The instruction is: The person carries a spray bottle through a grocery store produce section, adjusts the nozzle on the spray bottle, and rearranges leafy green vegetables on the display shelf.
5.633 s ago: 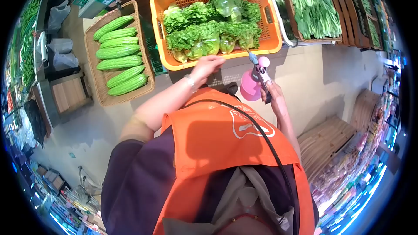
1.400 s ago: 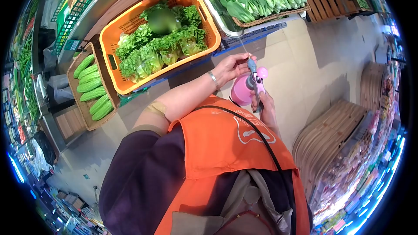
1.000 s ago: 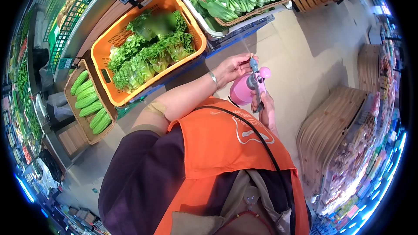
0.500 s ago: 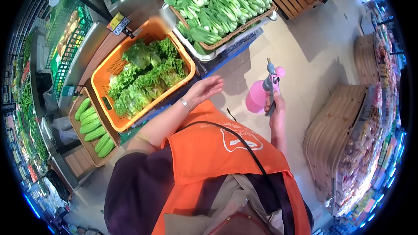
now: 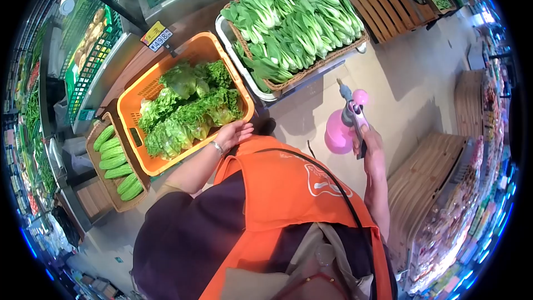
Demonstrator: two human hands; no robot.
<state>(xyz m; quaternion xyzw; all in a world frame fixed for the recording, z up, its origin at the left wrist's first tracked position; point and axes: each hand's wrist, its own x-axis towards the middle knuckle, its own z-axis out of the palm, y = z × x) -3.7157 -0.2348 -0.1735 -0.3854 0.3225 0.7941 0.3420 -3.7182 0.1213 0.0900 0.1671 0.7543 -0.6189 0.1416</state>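
My right hand (image 5: 371, 143) is wrapped round the grey handle of a pink spray bottle (image 5: 340, 132). The bottle's nozzle points up and away, over the floor, below the tray of leafy greens (image 5: 302, 28). Close to the front right side of the orange crate (image 5: 157, 168), my left hand (image 5: 235, 134) has its fingers stretched out and holds nothing; whether it touches the rim I cannot tell. Heads of lettuce (image 5: 191, 108), some in clear wrap, lie inside the crate.
Left of the crate is a wicker basket (image 5: 132, 203) of green gourds (image 5: 115, 161). Price signs (image 5: 157, 36) stand behind the produce. A slatted wooden rack (image 5: 383, 3) is at the upper right, and a wooden display stand (image 5: 425, 175) at the right.
My left hand has left the bottle's nozzle and moved left to beside the orange crate, its fingers now stretched out. My right hand has moved right with the bottle. The view has shifted.
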